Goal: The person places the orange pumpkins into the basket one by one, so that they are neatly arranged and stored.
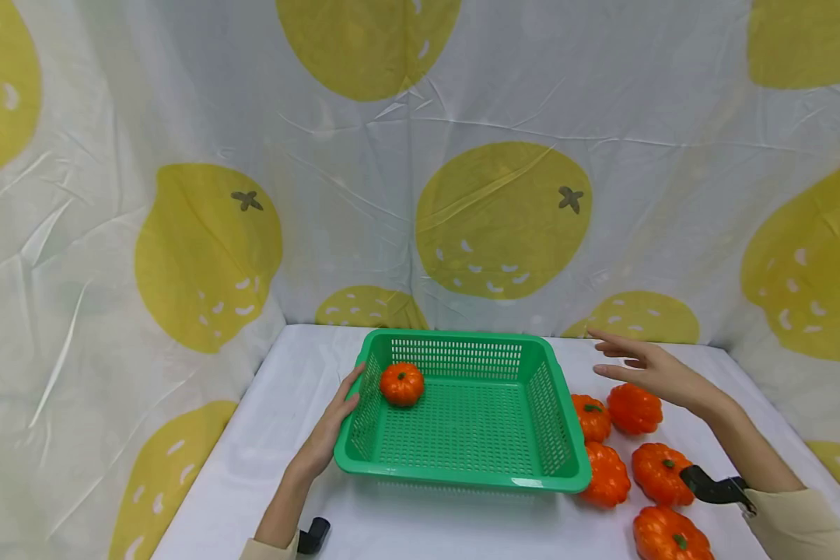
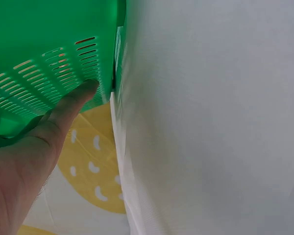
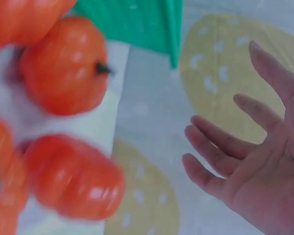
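Presently, head view: green rectangular perforated plastic basket (image 1: 462, 477) on white-covered desk (image 1: 266, 404); 1 glossy orange ribbed pumpkin (image 1: 402, 385) inside, near its left wall. 5 similar orange pumpkins (image 1: 663, 473) on the desk to its right. Left hand (image 1: 325, 435) lies against the basket's left side; right hand (image 1: 654, 373) hovers above the 5, well apart from the left.

Left wrist: 1 outstretched digit touches the slotted wall.

Right wrist: fingers spread apart, before white cloth with yellow lemon print (image 3: 225, 63).
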A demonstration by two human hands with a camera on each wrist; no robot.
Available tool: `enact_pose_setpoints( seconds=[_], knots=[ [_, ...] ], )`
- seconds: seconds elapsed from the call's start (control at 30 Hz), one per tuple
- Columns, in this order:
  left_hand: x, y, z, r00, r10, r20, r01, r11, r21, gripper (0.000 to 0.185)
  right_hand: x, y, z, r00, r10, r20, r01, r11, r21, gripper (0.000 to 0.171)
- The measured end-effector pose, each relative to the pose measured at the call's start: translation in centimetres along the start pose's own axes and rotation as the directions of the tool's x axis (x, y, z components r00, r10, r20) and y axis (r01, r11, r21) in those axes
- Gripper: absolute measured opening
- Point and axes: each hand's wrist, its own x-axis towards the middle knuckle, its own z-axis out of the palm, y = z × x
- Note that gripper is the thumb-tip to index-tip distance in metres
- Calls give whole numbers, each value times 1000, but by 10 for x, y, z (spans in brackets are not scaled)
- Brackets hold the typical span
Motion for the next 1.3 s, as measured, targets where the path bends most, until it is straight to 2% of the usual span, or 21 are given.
enact_pose_setpoints(
  seconds=[0.13,0.27,0.37,0.63,0.9,1.3],
  knots=[
    [-1,-1,0,1000,-2,7,2,1000,-7,54,-19,33,-8,1000,14,-17,-15,999,-46,69],
    [-1,-1,-1,1000,0,11,0,1000,-10,55,-29,65,-8,1000,13,9,-12,999,-49,70],
    [-1,-1,-1,1000,0,10,0,1000,-11,54,-34,85,-5,999,2,38,-1,1000,-22,69],
    [0,-1,-1,1000,-6,6,6,1000,-10,54,-42,124,5,990,61,124,-76,990,121,69],
    [-1,0,0,1000,-16,0,16,1000,-11,54,-44,141,11,988,54,148,-83,977,196,72],
    [-1,0,0,1000,-5,6,5,1000,-7,54,-45,138,18,987,101,125,-126,968,218,71]
  ],
)
